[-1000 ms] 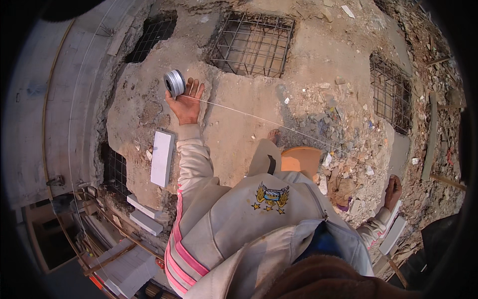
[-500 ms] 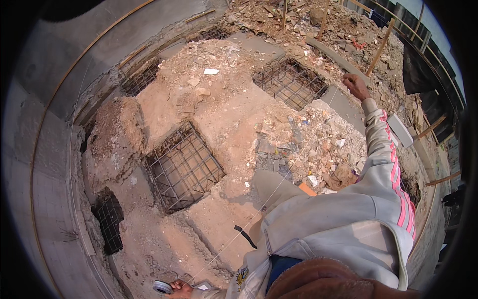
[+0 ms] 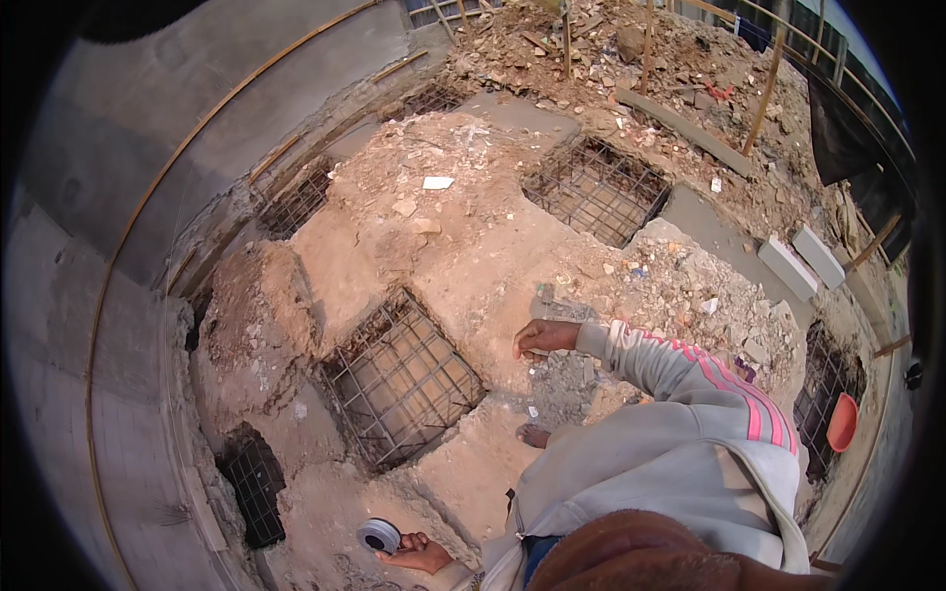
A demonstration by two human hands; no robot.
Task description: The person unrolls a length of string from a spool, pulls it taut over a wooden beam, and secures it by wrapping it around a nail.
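At the lower left, my left hand [image 3: 422, 555] is closed on a round, pale-grey spool of string [image 3: 378, 535] with a dark rim. Farther to the right and forward, my right hand [image 3: 545, 337] has its fingers pinched together over the rubble-strewn ground. If anything thin is between those fingers, it is too small to make out. Between my hands lies a square pit with a steel rebar mesh [image 3: 402, 379], just left of my right hand. My foot [image 3: 533, 435] shows below that hand.
Another rebar pit [image 3: 599, 192] opens farther off, with more along the left wall [image 3: 108, 325] and right side. Two grey blocks [image 3: 788, 269] lie at the right, near an orange-red bowl-shaped thing [image 3: 842, 424]. Wooden stakes [image 3: 766, 94] stand in the rubble at the back.
My right hand has come from the far right toward my body and left. My left hand with the spool has shifted right and slightly up in view. The string between them no longer shows.
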